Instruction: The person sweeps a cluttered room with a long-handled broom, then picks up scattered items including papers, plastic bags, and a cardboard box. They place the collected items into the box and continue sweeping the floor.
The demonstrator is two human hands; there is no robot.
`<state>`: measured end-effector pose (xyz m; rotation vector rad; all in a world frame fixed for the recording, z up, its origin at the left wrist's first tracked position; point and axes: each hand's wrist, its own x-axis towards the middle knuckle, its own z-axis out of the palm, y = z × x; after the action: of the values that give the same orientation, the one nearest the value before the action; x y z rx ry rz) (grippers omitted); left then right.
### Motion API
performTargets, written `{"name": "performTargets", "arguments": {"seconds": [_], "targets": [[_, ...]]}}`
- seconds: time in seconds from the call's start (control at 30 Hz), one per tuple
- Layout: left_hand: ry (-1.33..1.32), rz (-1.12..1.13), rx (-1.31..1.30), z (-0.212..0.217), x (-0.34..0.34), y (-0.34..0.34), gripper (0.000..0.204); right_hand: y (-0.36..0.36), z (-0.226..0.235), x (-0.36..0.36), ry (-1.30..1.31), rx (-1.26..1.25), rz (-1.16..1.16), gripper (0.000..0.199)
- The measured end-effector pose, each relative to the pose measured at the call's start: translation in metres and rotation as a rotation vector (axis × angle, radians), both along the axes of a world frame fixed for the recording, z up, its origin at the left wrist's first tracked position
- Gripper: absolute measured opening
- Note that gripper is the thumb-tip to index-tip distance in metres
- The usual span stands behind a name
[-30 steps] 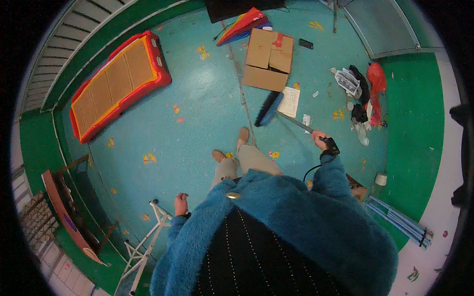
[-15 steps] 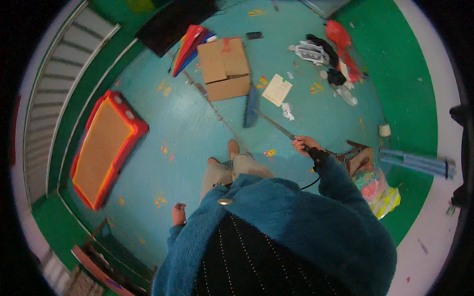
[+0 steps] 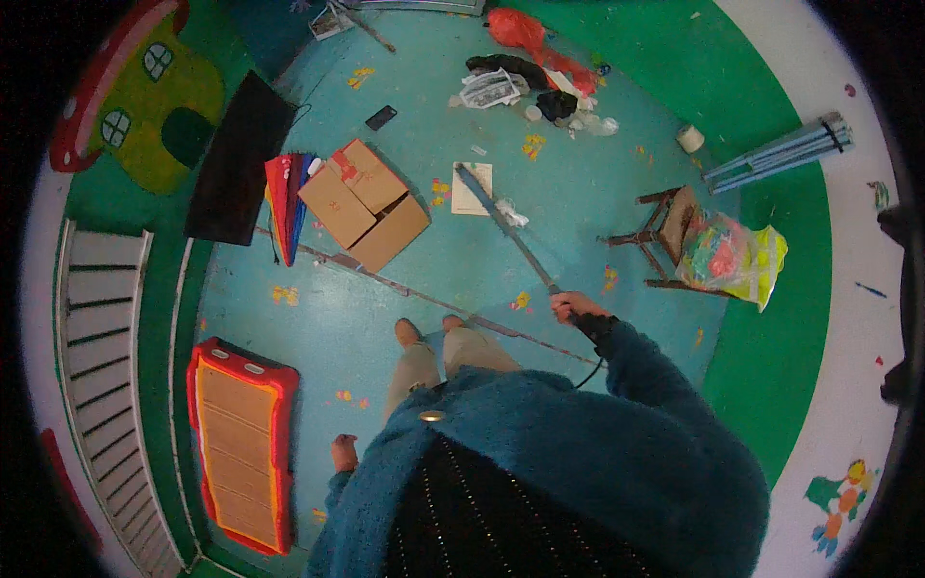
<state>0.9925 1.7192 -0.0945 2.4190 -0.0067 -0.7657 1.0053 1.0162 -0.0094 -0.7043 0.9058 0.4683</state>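
I stand on a teal floor and look down past my blue fuzzy top. My right hand (image 3: pixel 574 310) is shut on the end of a long grey pole (image 3: pixel 515 241), whose flat dark head (image 3: pixel 470 180) rests on the floor beside a white sheet of paper (image 3: pixel 472 190). My left hand (image 3: pixel 343 452) hangs at my side with the fingers curled and nothing in it, near an orange mat with a red rim (image 3: pixel 238 443). My two feet (image 3: pixel 429 330) point toward a cardboard box (image 3: pixel 364 204).
A small wooden chair (image 3: pixel 665 238) holds a bright plastic bag (image 3: pixel 732 258) to the right. Clothes and litter (image 3: pixel 525 82) lie at the far end. A black mat (image 3: pixel 236 159), folded coloured panels (image 3: pixel 287 197), a phone (image 3: pixel 381 118), blue poles (image 3: pixel 780 152) and a white fence (image 3: pixel 101 385) surround the floor.
My view has swung round: the box, mat and litter have shifted clockwise in the picture. The pole head has slid along the floor next to the paper. My right hand still grips the pole.
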Motion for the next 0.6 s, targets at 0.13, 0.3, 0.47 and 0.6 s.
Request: {"name": "performTargets", "arguments": {"seconds": [0.13, 0.3, 0.47, 0.6], "targets": [[0.104, -0.051, 0.059, 0.004, 0.076, 0.007, 0.021, 0.008, 0.02, -0.029, 0.074, 0.328, -0.534, 0.011], [0.257, 0.072, 0.088, 0.005, 0.153, -0.01, 0.024, 0.007, 0.02, -0.078, 0.106, 0.186, -0.684, 0.008], [0.135, -0.109, 0.118, 0.012, 0.199, -0.069, 0.027, -0.029, -0.011, -0.115, 0.023, 0.151, -0.872, 0.008], [0.299, -0.044, 0.14, 0.018, 0.229, -0.134, 0.029, -0.088, -0.062, -0.117, -0.087, -0.142, -0.719, 0.008]]}}
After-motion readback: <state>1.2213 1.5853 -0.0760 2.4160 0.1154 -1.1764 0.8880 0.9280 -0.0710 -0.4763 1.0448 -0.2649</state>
